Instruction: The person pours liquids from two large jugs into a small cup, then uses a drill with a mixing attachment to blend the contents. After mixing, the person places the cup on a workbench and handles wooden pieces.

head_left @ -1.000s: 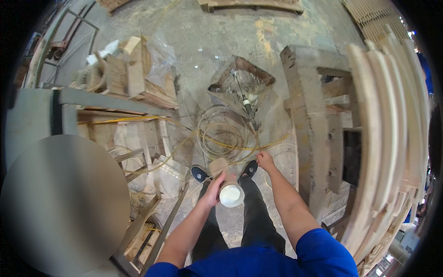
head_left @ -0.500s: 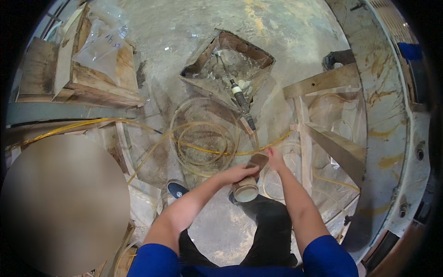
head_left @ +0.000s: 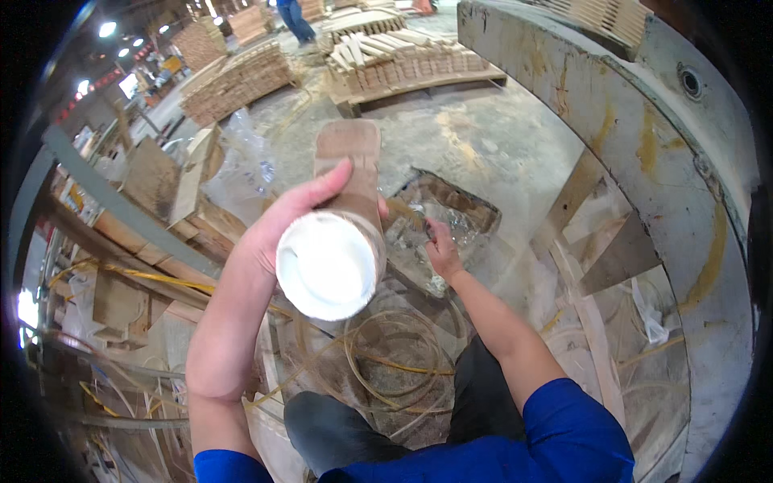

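Several wood stacks [head_left: 237, 78] stand about the grey floor [head_left: 431, 141], left grip [head_left: 272, 221] clasping a white tub [head_left: 326, 270], right grip [head_left: 443, 253] unclear.

Stacked wood [head_left: 419, 60] on a pallet [head_left: 431, 92], coiled hose [head_left: 349, 354], clear plastic [head_left: 241, 161]

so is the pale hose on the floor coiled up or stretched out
Coiled, loosely: the pale hose lies in overlapping rings on the floor, in front of the person's legs.

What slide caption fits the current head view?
Left grip holding a round, white-mouthed container and brown flat piece; right grip over the workshop floor.
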`<state>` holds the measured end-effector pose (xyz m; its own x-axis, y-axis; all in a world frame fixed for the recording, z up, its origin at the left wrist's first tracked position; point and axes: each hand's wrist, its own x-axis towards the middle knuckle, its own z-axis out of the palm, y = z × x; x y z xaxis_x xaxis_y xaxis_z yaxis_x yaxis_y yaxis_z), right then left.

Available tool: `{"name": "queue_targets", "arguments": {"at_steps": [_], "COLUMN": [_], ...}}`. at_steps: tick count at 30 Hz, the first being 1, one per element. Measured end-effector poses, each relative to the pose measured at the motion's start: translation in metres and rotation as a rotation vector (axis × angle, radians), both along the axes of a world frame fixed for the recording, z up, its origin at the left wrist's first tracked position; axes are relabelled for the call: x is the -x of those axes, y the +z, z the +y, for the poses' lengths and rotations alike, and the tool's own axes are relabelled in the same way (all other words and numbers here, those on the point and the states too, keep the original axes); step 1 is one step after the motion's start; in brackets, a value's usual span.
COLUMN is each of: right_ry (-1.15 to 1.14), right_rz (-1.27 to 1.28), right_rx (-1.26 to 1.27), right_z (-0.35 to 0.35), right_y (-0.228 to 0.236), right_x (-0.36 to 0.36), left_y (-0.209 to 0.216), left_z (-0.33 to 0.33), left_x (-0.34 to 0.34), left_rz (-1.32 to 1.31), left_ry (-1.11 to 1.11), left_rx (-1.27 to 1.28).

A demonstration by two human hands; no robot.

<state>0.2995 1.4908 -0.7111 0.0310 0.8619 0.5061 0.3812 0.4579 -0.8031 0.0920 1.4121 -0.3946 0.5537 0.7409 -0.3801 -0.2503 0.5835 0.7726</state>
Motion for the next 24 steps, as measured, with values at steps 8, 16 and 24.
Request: {"name": "queue_targets", "arguments": {"at_steps": [8,16,24], "right_ry": [-0.105,0.250,-0.054], "right_rz": [0.142,0.588,0.238], "right_rx": [-0.048,0.165,0.150], "right_z": [0.034,-0.010,-0.003], "right_y": [0.031,0.013,0.010], "right_x": [0.031,0.058,0.049], "left_y": [0.062,0.047,0.040], "left_z": [-0.008,-0.010,-0.005], "left_x": [0.020,0.056,0.050], "left_rz": [0.029,0.157,0.123], "left_ry": [0.163,0.311,0.322], "left_rx": [-0.189,-0.179,-0.186]}}
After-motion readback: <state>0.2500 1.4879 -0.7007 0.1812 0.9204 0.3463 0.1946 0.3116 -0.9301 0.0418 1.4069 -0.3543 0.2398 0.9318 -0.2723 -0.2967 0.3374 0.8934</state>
